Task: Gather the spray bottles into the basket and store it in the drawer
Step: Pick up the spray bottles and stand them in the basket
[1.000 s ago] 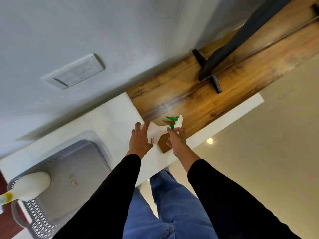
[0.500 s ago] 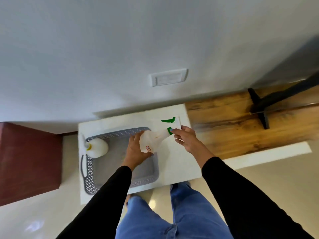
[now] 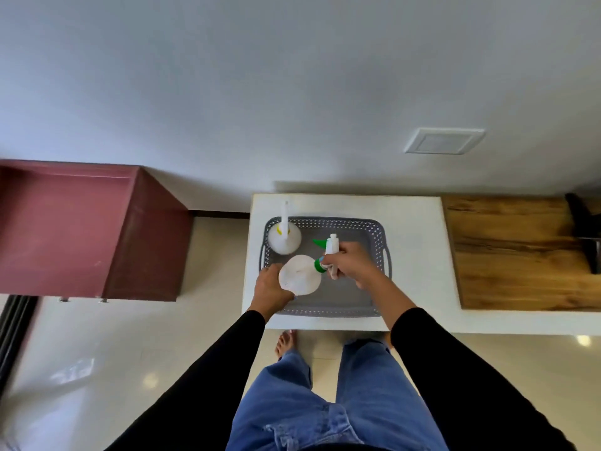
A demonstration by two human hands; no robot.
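Observation:
A grey perforated basket (image 3: 377, 236) sits on a white counter (image 3: 416, 255). A white spray bottle with a yellow collar (image 3: 284, 237) stands upright in the basket's far left corner. Both my hands hold a second white spray bottle with a green trigger (image 3: 299, 277) over the basket's left half. My left hand (image 3: 271, 289) grips its round body. My right hand (image 3: 349, 265) grips its neck and spray head.
A dark red cabinet (image 3: 91, 229) stands to the left of the counter. A wooden top (image 3: 520, 252) adjoins the counter on the right, with a black stand (image 3: 585, 232) at its far edge. A wall switch plate (image 3: 444, 140) is above. My legs stand below.
The view swung left, so the basket is now centred. Both hands carried the green-trigger bottle from the counter's right side to over the basket.

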